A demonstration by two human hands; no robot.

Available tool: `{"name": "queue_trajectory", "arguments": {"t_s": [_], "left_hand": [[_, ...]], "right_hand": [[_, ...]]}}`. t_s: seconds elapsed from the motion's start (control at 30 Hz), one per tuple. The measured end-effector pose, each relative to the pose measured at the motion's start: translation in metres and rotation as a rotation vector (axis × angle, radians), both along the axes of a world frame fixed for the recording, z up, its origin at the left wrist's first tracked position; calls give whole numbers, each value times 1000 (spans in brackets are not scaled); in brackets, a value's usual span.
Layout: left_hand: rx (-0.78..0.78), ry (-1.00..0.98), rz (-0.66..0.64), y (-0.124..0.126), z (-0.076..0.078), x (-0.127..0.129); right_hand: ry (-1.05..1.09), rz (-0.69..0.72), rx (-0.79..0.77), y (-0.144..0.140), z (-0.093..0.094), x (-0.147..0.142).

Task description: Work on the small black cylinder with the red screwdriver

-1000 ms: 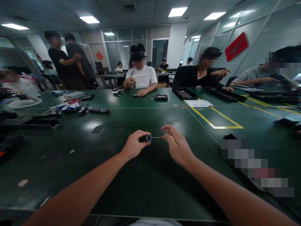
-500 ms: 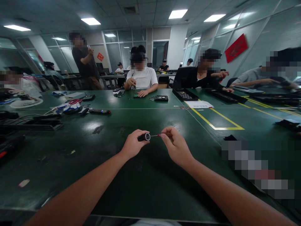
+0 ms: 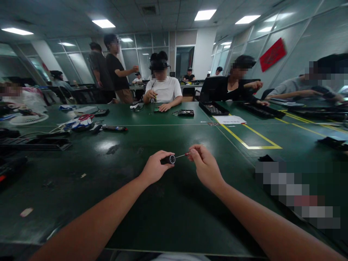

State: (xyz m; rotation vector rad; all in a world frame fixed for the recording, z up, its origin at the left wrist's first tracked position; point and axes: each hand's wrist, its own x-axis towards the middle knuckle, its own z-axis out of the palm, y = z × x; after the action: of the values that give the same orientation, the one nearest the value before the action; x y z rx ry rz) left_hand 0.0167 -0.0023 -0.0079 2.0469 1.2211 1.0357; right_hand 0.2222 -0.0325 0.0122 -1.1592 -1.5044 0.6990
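My left hand (image 3: 155, 167) is closed round a short black cylinder (image 3: 166, 159) that resembles a flashlight. Its round, silver-rimmed end (image 3: 172, 159) faces right and toward me. In the fingers of my right hand (image 3: 203, 161) is a thin screwdriver (image 3: 181, 156) with a red handle and a slim metal shaft. The shaft slants down to the left, its tip at the rim of the cylinder's end; whether it goes inside I cannot tell. Both hands are held above the green table (image 3: 152, 224), and most of the screwdriver handle is hidden by my fingers.
A dark pen-like tool (image 3: 114, 128) and red-handled pliers (image 3: 86, 117) lie at the left. Black trays (image 3: 49, 144) stand further left. A white paper (image 3: 230, 120) lies by yellow tape lines (image 3: 263, 147). Across the table sits a person in white (image 3: 164, 90).
My right hand has lifted slightly and shifted right, so the screwdriver slants more. The cylinder has turned a little toward me. Behind, a standing person has moved right, revealing another.
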Motion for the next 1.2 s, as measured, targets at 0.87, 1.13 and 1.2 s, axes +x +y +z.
{"name": "queue_trajectory", "arguments": {"t_s": [0.87, 1.13, 1.2], "left_hand": [[73, 85, -9, -3, 8, 0], [88, 72, -17, -3, 4, 1], [91, 62, -16, -2, 3, 0]], "right_hand": [[126, -62, -12, 10, -3, 6], [-31, 32, 63, -9, 9, 1], [-32, -1, 56, -9, 9, 1]]}}
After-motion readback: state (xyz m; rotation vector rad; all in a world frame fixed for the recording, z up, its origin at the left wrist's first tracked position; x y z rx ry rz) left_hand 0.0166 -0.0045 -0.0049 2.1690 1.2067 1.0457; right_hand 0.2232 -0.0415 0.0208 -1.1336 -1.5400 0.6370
